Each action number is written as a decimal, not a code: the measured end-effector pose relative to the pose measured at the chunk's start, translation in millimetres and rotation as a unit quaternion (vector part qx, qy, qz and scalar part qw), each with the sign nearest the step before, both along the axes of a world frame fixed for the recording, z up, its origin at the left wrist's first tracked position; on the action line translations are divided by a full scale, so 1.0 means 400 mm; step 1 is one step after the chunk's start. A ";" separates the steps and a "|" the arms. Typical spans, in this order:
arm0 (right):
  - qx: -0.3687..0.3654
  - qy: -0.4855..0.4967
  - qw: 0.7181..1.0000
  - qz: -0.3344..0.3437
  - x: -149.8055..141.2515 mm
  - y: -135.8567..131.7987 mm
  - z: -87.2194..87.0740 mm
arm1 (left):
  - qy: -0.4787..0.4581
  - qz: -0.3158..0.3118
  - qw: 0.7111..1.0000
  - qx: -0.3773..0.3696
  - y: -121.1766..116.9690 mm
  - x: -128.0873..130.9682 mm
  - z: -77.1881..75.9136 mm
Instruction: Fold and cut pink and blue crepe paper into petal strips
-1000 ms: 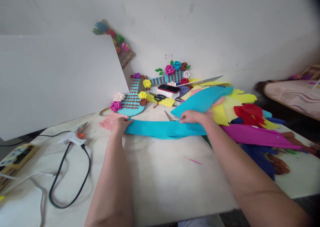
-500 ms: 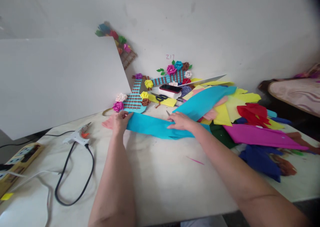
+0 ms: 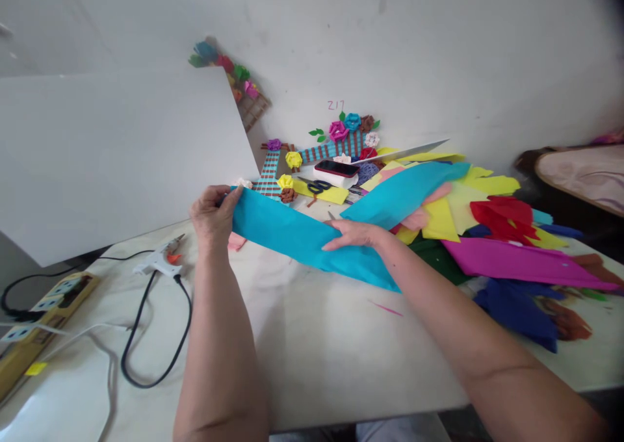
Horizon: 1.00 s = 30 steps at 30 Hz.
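A long strip of blue crepe paper (image 3: 287,231) stretches between my hands at a slant, its left end raised off the table. My left hand (image 3: 213,214) is closed on that end, thumb and fingers pinching the upper corner. Partway along the strip, my right hand (image 3: 355,235) has its thumb and fingers on the paper, apparently gripping it. A thin pointed tip (image 3: 332,215) shows just beyond the right fingers; what it belongs to is hidden. Under the right forearm the strip's far end slopes down to the table. A second blue piece (image 3: 404,192) lies behind.
Coloured crepe paper (image 3: 526,260) is heaped on the right. At the left are a white glue gun (image 3: 163,262) with a looped cord and a power strip (image 3: 53,312). Behind stand flower-decorated woven pieces (image 3: 336,146), scissors (image 3: 319,186), a phone (image 3: 336,168) and a white board (image 3: 121,162).
My left hand has moved up and left, lifting the strip's end and pulling the paper flatter and tauter. The right hand has stayed at about the same place on the table.
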State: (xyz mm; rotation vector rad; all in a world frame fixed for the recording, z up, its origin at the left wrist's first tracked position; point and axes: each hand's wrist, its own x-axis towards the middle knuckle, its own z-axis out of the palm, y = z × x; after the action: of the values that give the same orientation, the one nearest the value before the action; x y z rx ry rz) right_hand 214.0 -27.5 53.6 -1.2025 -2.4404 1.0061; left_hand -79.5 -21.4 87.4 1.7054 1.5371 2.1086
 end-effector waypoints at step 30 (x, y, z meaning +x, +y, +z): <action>0.361 -0.305 0.834 -0.285 0.066 -0.017 0.152 | -0.188 -0.239 0.953 -0.019 0.041 0.015 -0.062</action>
State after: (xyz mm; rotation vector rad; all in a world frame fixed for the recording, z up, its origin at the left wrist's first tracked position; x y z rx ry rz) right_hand 240.3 -34.1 114.5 -1.9105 -2.1972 -0.5180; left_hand -73.5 -4.8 62.4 1.3747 0.9391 1.9738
